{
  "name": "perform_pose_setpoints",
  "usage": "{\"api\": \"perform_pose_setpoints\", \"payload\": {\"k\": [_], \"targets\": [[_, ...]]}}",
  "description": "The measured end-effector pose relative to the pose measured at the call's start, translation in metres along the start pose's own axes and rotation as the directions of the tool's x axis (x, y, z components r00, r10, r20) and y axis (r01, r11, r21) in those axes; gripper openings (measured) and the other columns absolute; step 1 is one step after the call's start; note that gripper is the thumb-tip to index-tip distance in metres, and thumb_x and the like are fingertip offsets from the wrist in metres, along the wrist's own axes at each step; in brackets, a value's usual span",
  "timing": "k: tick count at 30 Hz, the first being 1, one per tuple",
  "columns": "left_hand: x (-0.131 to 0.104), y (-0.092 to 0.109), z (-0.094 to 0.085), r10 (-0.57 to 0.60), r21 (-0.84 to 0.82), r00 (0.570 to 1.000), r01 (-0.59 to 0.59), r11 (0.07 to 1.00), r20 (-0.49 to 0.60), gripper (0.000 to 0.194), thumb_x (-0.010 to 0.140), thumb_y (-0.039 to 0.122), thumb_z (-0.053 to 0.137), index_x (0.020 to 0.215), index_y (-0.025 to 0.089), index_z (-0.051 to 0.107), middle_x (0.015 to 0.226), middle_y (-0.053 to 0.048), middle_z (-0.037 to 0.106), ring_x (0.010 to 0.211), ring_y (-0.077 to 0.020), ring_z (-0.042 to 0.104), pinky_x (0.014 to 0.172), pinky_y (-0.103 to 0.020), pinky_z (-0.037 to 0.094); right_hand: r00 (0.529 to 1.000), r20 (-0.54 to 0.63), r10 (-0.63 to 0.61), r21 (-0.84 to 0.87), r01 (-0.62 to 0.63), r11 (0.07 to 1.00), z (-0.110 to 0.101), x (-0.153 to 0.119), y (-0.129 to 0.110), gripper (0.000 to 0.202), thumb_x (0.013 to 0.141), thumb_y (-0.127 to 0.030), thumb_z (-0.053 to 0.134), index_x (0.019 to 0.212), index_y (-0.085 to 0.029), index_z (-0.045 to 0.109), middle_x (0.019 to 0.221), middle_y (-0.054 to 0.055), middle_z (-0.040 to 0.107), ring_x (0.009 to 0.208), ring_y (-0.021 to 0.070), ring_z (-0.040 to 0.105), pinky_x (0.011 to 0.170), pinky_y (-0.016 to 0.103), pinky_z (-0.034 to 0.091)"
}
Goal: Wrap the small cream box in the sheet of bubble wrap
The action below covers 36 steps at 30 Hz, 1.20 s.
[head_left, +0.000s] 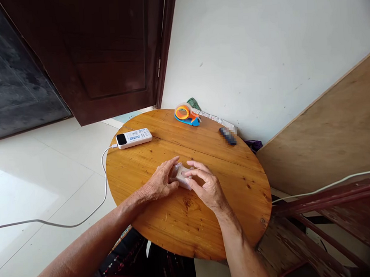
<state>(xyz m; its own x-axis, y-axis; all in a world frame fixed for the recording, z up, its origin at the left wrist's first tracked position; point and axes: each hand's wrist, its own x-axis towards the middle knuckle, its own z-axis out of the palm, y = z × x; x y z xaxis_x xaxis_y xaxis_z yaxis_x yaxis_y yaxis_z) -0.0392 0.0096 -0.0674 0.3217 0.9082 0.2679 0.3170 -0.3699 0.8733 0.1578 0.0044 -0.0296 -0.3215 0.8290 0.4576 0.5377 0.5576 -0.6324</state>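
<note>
A small flat packet in clear crinkled plastic (183,176) lies on the round wooden table (189,229), between my two hands. My left hand (162,179) holds it from the left, thumb at the near edge and fingers along the far edge. On the other side, my right hand (208,187) pinches at the wrap with thumb and index finger, while another finger stretches out above. The fingers hide part of the packet, and what is inside it cannot be made out.
Near the table's far edge stands an orange and blue tape dispenser (187,115). A white device with a dark screen (134,138) lies at the left, its cable (105,180) running off the edge. A dark, partly blurred object (228,136) lies at the right. Behind is a wall (261,47).
</note>
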Motion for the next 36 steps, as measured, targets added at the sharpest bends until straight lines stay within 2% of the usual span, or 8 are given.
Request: {"api": "perform_pose_setpoints", "payload": {"k": [6, 10, 18, 22, 25, 28, 32, 36], "targets": [[0.002, 0.009, -0.001, -0.013, 0.002, 1.000, 0.013, 1.000, 0.003, 0.082, 0.071, 0.025, 0.067, 0.146, 0.014, 0.037, 0.130, -0.015, 0.057, 0.119, -0.0299, 0.056, 0.105, -0.048, 0.045, 0.994, -0.082, -0.078, -0.109, 0.069, 0.992, 0.008, 0.001, -0.002, 0.016, 0.092, -0.025, 0.055, 0.084, -0.026, 0.068, 0.112, 0.008, 0.073, 0.106, 0.0252, 0.066, 0.096, 0.045, 0.048], [0.004, 0.014, 0.000, -0.062, 0.026, 0.998, 0.062, 0.998, -0.023, 0.081, 0.075, 0.036, 0.068, 0.147, 0.014, 0.036, 0.133, -0.017, 0.055, 0.121, -0.0318, 0.054, 0.105, -0.050, 0.044, 0.996, -0.089, -0.022, -0.083, 0.015, 0.996, 0.008, 0.004, -0.006, 0.016, 0.096, -0.027, 0.049, 0.085, -0.026, 0.061, 0.116, 0.010, 0.071, 0.109, 0.0252, 0.064, 0.097, 0.044, 0.047], [0.002, 0.014, 0.001, -0.023, 0.143, 0.999, 0.018, 0.990, 0.035, 0.097, 0.067, 0.026, 0.068, 0.153, 0.013, 0.025, 0.138, -0.018, 0.054, 0.125, -0.0369, 0.050, 0.108, -0.058, 0.037, 0.999, -0.008, 0.050, -0.020, -0.050, 0.999, -0.012, 0.031, -0.015, 0.017, 0.095, -0.033, 0.049, 0.085, -0.024, 0.058, 0.119, 0.011, 0.068, 0.113, 0.0259, 0.063, 0.099, 0.042, 0.045], [-0.002, 0.015, -0.001, -0.007, -0.042, 0.997, 0.010, 0.999, 0.080, 0.101, 0.066, 0.023, 0.069, 0.155, 0.016, 0.022, 0.143, -0.016, 0.051, 0.129, -0.0358, 0.049, 0.109, -0.056, 0.038, 0.979, -0.088, 0.183, 0.112, -0.173, 0.979, -0.015, 0.050, 0.002, 0.020, 0.091, -0.039, 0.056, 0.087, -0.022, 0.064, 0.116, 0.009, 0.071, 0.103, 0.0246, 0.066, 0.091, 0.040, 0.049], [-0.003, 0.018, -0.004, -0.004, -0.307, 0.993, 0.040, 0.951, 0.117, 0.098, 0.069, 0.021, 0.066, 0.156, 0.023, 0.021, 0.148, -0.013, 0.047, 0.131, -0.0311, 0.050, 0.106, -0.049, 0.044, 0.916, -0.218, 0.337, 0.290, -0.269, 0.918, -0.007, 0.062, 0.024, 0.026, 0.084, -0.044, 0.062, 0.087, -0.020, 0.068, 0.105, 0.009, 0.074, 0.096, 0.0237, 0.067, 0.085, 0.039, 0.050], [-0.001, 0.020, -0.006, -0.040, -0.487, 0.983, 0.124, 0.865, 0.180, 0.093, 0.072, 0.022, 0.065, 0.155, 0.026, 0.023, 0.138, -0.011, 0.055, 0.118, -0.0274, 0.059, 0.095, -0.044, 0.051, 0.849, -0.239, 0.472, 0.436, -0.341, 0.833, 0.005, 0.066, 0.045, 0.029, 0.077, -0.048, 0.065, 0.078, -0.019, 0.067, 0.097, 0.010, 0.075, 0.086, 0.0219, 0.067, 0.074, 0.035, 0.051], [0.003, 0.020, -0.009, -0.114, -0.477, 0.971, 0.203, 0.855, 0.209, 0.075, 0.077, 0.032, 0.066, 0.147, 0.024, 0.040, 0.122, -0.009, 0.065, 0.109, -0.0269, 0.062, 0.090, -0.042, 0.052, 0.817, -0.252, 0.519, 0.441, -0.381, 0.813, 0.012, 0.064, 0.059, 0.032, 0.075, -0.050, 0.065, 0.077, -0.018, 0.068, 0.086, 0.008, 0.073, 0.081, 0.0204, 0.066, 0.066, 0.030, 0.049], [0.005, 0.023, -0.012, -0.193, -0.453, 0.963, 0.258, 0.853, 0.187, 0.066, 0.080, 0.043, 0.065, 0.141, 0.021, 0.050, 0.125, -0.008, 0.065, 0.113, -0.0294, 0.059, 0.096, -0.044, 0.048, 0.805, -0.364, 0.468, 0.415, -0.309, 0.856, -0.005, 0.058, 0.050, 0.031, 0.081, -0.049, 0.062, 0.084, -0.019, 0.067, 0.079, 0.003, 0.069, 0.063, 0.0131, 0.060, 0.054, 0.024, 0.044]]}}
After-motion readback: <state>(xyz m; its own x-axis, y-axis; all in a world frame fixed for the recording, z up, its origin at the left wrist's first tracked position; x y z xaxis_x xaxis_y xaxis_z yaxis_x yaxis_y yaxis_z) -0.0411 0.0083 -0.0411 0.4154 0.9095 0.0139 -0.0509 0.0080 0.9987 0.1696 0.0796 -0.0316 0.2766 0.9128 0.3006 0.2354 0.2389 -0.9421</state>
